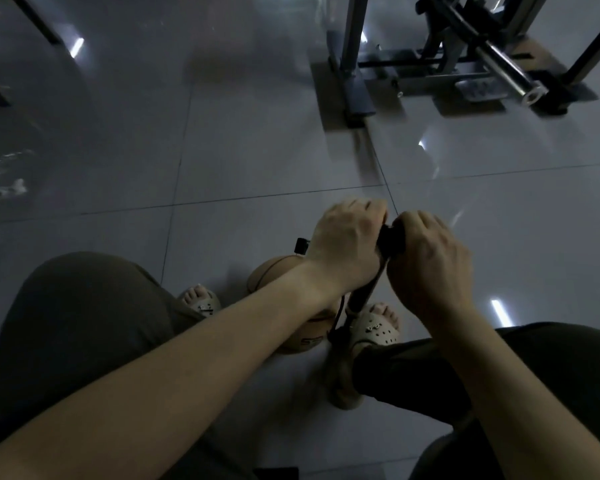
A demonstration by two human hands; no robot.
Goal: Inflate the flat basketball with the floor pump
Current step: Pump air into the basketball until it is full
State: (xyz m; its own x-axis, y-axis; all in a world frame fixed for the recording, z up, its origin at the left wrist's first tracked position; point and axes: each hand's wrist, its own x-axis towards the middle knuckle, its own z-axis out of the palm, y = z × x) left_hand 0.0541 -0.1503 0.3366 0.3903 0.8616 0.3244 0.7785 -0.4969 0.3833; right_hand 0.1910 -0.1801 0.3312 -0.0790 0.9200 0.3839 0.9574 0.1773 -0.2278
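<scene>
A black floor pump stands between my feet, its shaft (362, 296) running up to a black T-handle (391, 240). My left hand (347, 240) grips the left half of the handle and my right hand (426, 261) grips the right half, both with fingers curled over it. One end of the handle (302, 245) sticks out past my left hand. The tan basketball (274, 271) lies on the floor behind my left forearm, mostly hidden by it. The pump's hose (338, 315) runs down beside the ball. My right foot's sandal (378, 327) sits on the pump's base.
The floor is glossy grey tile (257, 150). A metal exercise frame (447, 60) with a chrome bar stands at the far right. Dark furniture legs (35, 19) show at the top left. My knees fill the lower left and lower right corners.
</scene>
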